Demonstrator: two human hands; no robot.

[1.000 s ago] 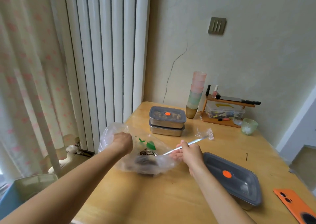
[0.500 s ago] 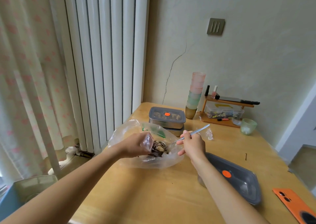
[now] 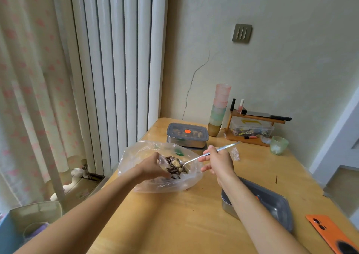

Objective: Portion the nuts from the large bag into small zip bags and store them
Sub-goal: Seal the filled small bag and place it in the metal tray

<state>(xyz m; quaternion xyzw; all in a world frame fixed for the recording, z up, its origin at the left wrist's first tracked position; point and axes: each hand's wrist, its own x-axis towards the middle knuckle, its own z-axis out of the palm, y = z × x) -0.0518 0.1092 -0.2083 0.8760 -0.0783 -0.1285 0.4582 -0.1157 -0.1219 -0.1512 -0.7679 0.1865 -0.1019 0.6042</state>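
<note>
Nuts (image 3: 175, 166) lie heaped low in the large bag (image 3: 136, 156), left-centre on the table (image 3: 194, 224). Left hand (image 3: 152, 169) is at the heap's 9 o'clock, fingers curled and pinching clear film (image 3: 162, 159), likely to hold a mouth open. Can't tell if that's a small zip bag or the big one.

Right hand (image 3: 219, 162) is at 3 o'clock, thumb and forefinger clamped on the spoon (image 3: 215, 151), other fingers splayed, bowl in the nuts. A spare small bag (image 3: 235, 153) lies just past it.

Stacked containers (image 3: 187, 135) at 12 and a lidded container (image 3: 275, 205) at 5 are probably storage.
</note>
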